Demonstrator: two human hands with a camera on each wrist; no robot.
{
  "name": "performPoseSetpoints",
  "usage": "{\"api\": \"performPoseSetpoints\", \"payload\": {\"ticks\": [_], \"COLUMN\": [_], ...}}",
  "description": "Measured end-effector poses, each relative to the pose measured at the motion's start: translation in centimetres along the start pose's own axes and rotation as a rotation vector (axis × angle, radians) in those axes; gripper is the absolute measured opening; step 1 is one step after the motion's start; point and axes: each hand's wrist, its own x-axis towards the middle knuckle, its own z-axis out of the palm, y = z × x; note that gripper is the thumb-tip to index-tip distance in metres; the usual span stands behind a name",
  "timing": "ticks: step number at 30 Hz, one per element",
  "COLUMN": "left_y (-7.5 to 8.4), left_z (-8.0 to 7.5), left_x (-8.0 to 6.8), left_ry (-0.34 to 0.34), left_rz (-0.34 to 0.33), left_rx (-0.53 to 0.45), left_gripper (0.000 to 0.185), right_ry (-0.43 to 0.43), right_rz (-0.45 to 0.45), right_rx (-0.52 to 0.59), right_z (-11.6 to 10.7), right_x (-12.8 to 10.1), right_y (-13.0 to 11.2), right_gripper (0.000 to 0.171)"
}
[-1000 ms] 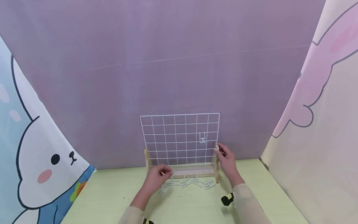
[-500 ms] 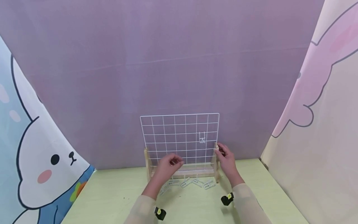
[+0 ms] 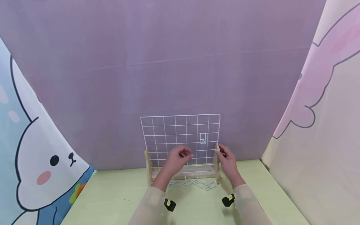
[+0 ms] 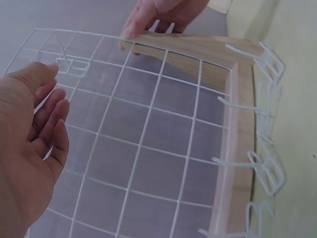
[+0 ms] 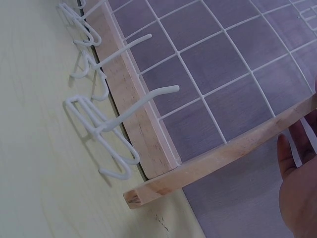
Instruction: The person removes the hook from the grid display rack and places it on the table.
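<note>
A white wire grid panel (image 3: 186, 125) stands upright in a wooden stand (image 3: 217, 172). My right hand (image 3: 228, 157) pinches the top of the stand's right post, thumb in front and fingers behind. My left hand (image 3: 179, 157) is in front of the middle of the grid with its fingers loosely curled and nothing seen in them. One white wire hook (image 3: 203, 139) hangs on the grid at upper right; in the left wrist view, the thumb tip overlaps this hook (image 4: 79, 68). Several similar wire hooks (image 3: 210, 185) lie on the table along the stand's base, prongs pointing up (image 5: 148, 96).
The pale yellow-green table (image 3: 112, 190) meets a purple cloth backdrop (image 3: 180, 62) behind the grid. Rabbit-print cloths hang at left (image 3: 31, 162) and right (image 3: 334, 103). A small black camera (image 3: 170, 205) is on the left wrist, another camera (image 3: 228, 200) on the right.
My left hand has moved up and to the right, from the hooks on the table to the middle of the grid. The right hand keeps its place on the post.
</note>
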Motion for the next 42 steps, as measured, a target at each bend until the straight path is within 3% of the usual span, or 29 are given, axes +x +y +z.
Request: {"api": "performPoseSetpoints", "payload": {"ticks": [6, 17, 24, 31, 42], "left_y": [0.7, 2.1, 2.7, 3.0, 3.3], "left_z": [0.4, 1.8, 2.5, 3.2, 3.8], "left_x": [1.1, 3.0, 3.7, 4.4, 5.2], "left_ry": [0.008, 0.014, 0.04, 0.055, 0.038], "left_rz": [0.06, 0.102, 0.154, 0.218, 0.227], "left_rx": [-0.001, -0.034, 0.02, 0.017, 0.061], "left_gripper": [0.018, 0.024, 0.021, 0.019, 0.019], "right_ry": [-0.012, -0.005, 0.009, 0.004, -0.002], "right_rz": [-0.011, 0.014, -0.063, -0.057, -0.07], "right_rx": [0.003, 0.031, 0.032, 0.023, 0.006], "right_z": [-0.1, 0.0, 0.2, 0.1, 0.0], "right_x": [-0.6, -0.5, -0.5, -0.6, -0.6], "right_y": [-1.6, -0.9, -0.5, -0.9, -1.0], "right_gripper": [0.038, 0.038, 0.037, 0.037, 0.037]}}
